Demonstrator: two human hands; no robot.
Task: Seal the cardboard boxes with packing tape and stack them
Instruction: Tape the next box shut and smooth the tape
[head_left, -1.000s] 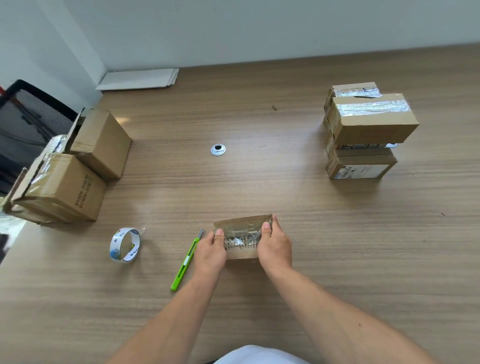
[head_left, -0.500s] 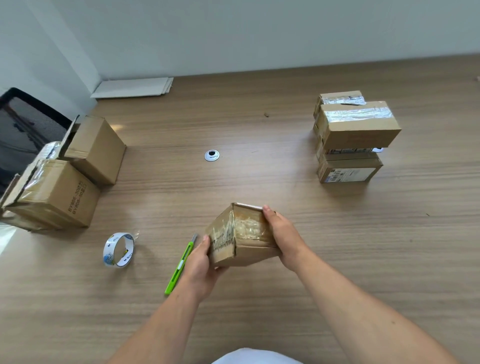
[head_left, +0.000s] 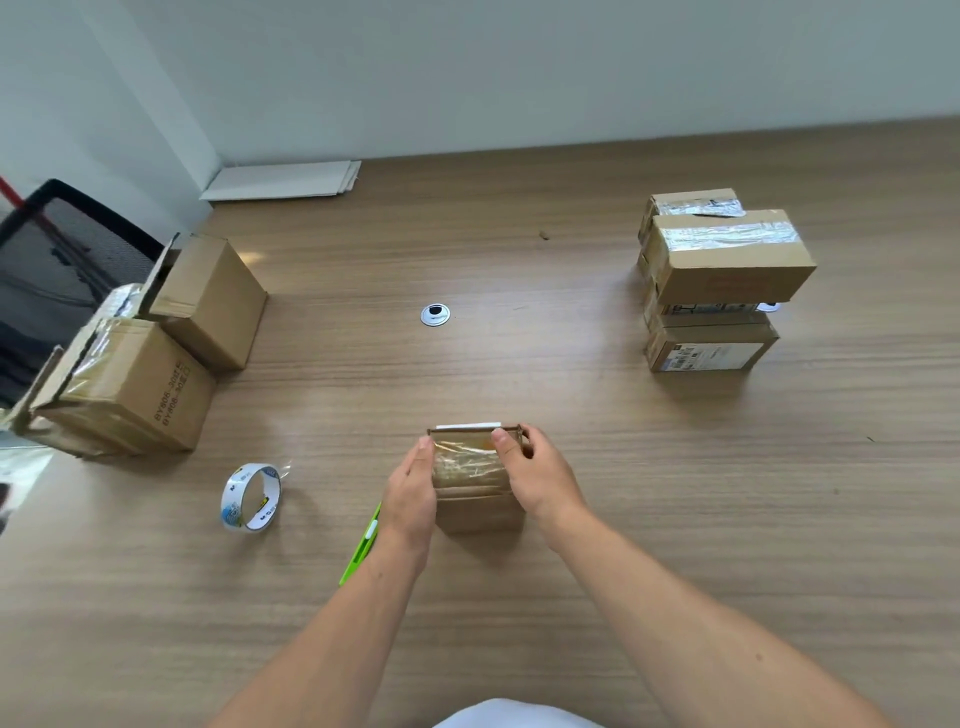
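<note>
A small cardboard box (head_left: 475, 480) with clear tape across its top stands on the wooden table (head_left: 519, 364) near the front centre. My left hand (head_left: 410, 493) grips its left side and my right hand (head_left: 535, 475) grips its right side. A roll of clear packing tape (head_left: 251, 497) stands on edge to the left. Partly hidden under my left wrist lies a green utility knife (head_left: 361, 551). A stack of taped boxes (head_left: 717, 280) stands at the far right. Two larger boxes (head_left: 150, 353) with loose flaps sit at the left edge.
A round cable grommet (head_left: 436, 314) is set in the table's middle. Flat white cardboard sheets (head_left: 283, 179) lie at the back left by the wall. A black mesh chair (head_left: 57, 249) stands beyond the left edge.
Both hands lifted the small box and turned it in the air, then brought it back down. It now stands level on the table, held between both hands.
</note>
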